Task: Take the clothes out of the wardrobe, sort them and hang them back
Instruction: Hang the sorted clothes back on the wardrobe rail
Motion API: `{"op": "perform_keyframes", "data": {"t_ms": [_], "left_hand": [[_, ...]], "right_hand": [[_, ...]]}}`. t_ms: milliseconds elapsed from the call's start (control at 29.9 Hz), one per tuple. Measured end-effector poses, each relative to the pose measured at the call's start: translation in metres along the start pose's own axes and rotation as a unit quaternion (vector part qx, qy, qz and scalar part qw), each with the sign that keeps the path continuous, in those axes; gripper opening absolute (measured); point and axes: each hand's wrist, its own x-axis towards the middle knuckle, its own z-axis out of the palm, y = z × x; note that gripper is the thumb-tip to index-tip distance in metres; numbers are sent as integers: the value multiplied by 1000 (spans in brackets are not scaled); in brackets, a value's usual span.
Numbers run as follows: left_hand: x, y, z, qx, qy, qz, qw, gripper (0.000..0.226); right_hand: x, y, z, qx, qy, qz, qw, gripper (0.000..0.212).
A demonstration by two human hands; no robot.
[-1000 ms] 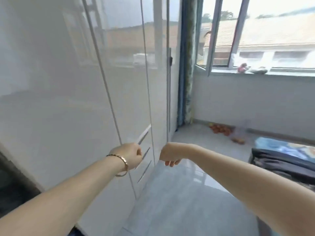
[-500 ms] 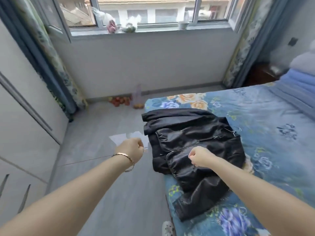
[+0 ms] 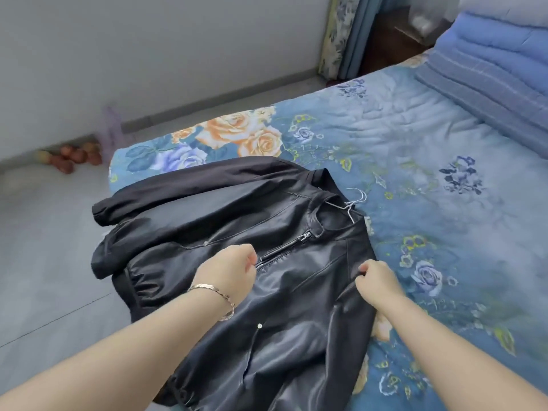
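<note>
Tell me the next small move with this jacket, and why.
Probably move the right hand up to the hanger hook at the collar and grip it. The jacket lies zipped and flat on the bed, on its hanger. The right hand and the left hand are curled over its front; whether either grips it is unclear.

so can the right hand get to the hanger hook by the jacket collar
Probably yes: the hanger hook lies uncovered on the bedsheet past the collar, with only flat black jacket between it and the right hand.
</note>
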Motion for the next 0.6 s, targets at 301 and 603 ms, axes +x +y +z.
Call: {"op": "perform_keyframes", "data": {"t_ms": [301,603], "left_hand": [[115,-16,103,38,-84,-19,996,20],[140,-31,124,17,-109,-57,992,19]], "right_hand": [[146,20,52,27,-13,93,995,65],[176,21,64,75,-16,147,986,72]]}}
